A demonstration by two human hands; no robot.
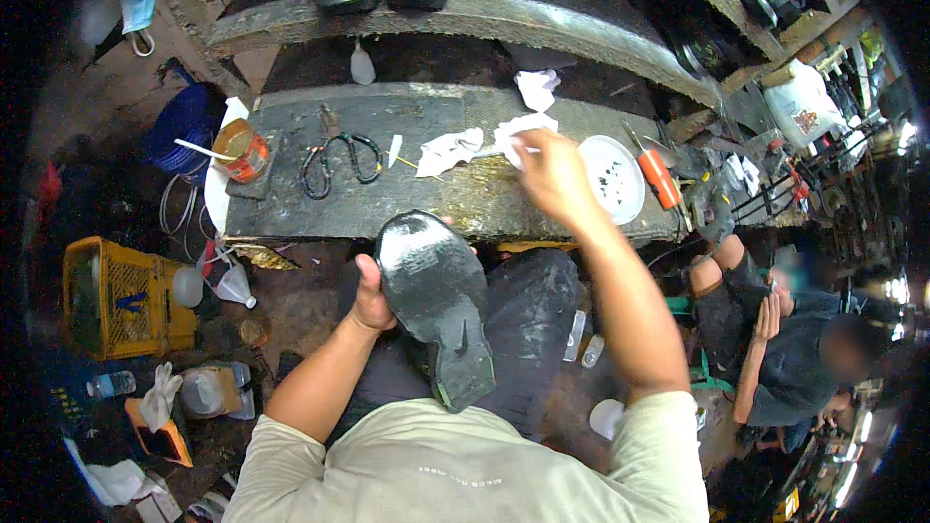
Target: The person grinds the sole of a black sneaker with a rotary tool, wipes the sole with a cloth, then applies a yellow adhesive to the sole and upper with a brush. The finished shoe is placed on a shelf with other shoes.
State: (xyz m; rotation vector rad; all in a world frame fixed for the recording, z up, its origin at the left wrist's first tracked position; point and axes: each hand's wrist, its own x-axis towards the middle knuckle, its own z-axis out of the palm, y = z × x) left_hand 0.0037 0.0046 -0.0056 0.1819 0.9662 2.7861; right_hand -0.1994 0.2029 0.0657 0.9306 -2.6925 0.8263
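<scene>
left hand [369, 300] gripping black sole [426, 276], right hand [556, 174] at white scrap [530, 124], grip unclear, white dish [633, 186] beside, scissors [329, 138]

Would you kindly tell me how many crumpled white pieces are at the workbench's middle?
3 pieces: one left of the right hand, one partly behind it, one farther off; others may be hidden.
</scene>
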